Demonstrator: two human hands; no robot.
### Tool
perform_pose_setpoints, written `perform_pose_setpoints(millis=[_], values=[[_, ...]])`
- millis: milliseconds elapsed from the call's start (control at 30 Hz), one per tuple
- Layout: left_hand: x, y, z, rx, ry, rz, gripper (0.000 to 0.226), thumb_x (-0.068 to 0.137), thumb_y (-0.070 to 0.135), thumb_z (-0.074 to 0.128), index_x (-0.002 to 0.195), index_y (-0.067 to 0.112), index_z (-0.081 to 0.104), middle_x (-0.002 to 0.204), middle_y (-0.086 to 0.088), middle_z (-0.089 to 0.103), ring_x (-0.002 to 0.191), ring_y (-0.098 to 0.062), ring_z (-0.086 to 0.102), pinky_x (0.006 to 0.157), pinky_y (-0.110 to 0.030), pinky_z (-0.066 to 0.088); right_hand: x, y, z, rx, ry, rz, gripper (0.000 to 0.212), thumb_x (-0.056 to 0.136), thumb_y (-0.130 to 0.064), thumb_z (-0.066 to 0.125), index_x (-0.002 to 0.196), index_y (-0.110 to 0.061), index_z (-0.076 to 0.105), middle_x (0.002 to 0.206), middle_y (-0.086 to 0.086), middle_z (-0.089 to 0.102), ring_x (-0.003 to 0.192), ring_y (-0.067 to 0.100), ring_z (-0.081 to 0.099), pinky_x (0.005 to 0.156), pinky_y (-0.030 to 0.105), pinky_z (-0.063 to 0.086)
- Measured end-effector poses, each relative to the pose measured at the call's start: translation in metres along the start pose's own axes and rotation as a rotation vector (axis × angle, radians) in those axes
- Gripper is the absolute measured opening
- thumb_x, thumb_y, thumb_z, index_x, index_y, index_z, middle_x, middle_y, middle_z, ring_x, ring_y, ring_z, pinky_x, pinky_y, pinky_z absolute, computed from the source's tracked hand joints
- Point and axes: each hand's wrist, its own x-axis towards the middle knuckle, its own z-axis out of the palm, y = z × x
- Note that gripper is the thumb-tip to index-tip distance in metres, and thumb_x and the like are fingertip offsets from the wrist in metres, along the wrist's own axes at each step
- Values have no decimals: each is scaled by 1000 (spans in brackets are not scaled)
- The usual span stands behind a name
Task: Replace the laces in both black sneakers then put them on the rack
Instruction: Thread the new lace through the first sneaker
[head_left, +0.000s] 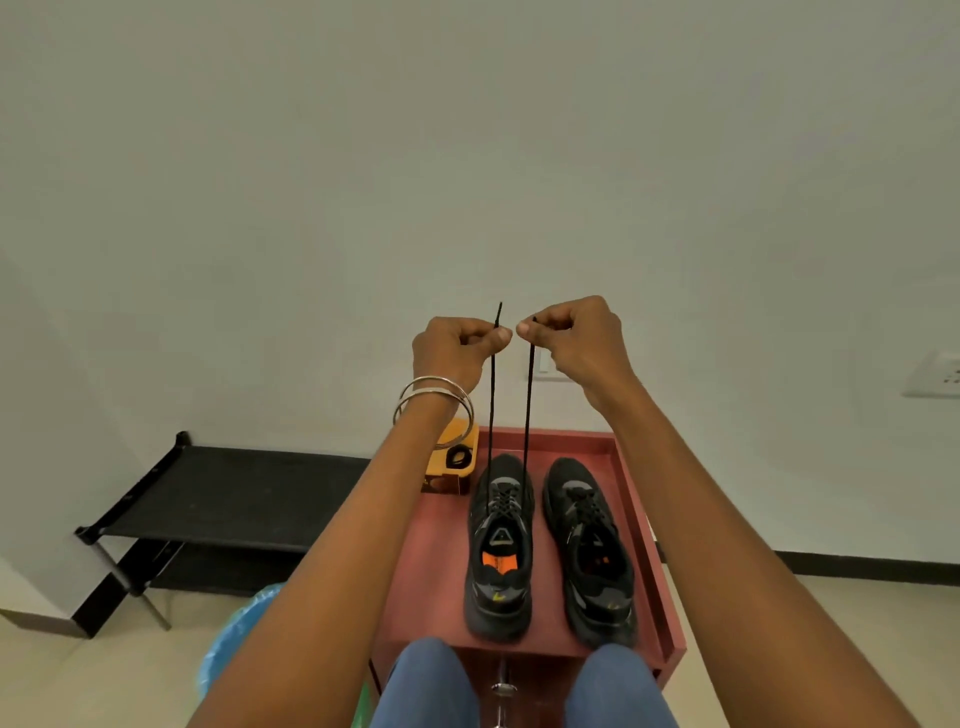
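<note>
Above the left sneaker (500, 545), the left hand (457, 353) and right hand (576, 338) each pinch a lace (528, 415) end in curled fingers (501, 336).

Two black mesh sneakers (500, 545) (589, 551) are showing orange insole patches against the dull red worktop (431, 545). Thin black laces (529, 405) are standing out on the pale wall, beside a yellow-orange box (451, 470), a black fabric rack (228, 493) and silver bangles (434, 402).

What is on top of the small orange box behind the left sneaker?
A coiled black lace lies on the orange box. The left wrist, with its bangles, covers the box's left part.
</note>
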Motion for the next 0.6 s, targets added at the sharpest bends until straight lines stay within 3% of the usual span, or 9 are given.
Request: perform_pose_setpoints(millis=[100,267,467,600], values=[[3,3,4,-21,-19,-16,16,82,23,74,96,15,77,75,3,67,64,-4,57,77,-36,56,4,0,3,24,20,14,12,83,-17,74,91,-8,76,82,2,70,76,10,62,65,23,48],[6,6,13,-12,-49,-20,19,79,11,76,98,8,76,79,-5,69,71,-15,63,80,-40,57,8,-1,3,49,21,27,12,80,-13,77,90,-7,76,79,4,70,60,9,59,52,18,50],[12,6,18,-31,-92,-23,22,75,8,78,96,5,75,80,-12,71,63,-9,60,74,-29,53,20,-1,-1,8,-24,2,17,76,-13,79,91,-5,76,73,3,70,53,5,57,52,18,49],[19,7,19,-28,-126,-24,25,75,10,79,100,6,74,79,-5,68,72,-11,61,71,-24,49,26,0,-6,15,-54,20,17,77,-14,80,91,-7,76,76,4,71,56,8,59,57,21,51]])
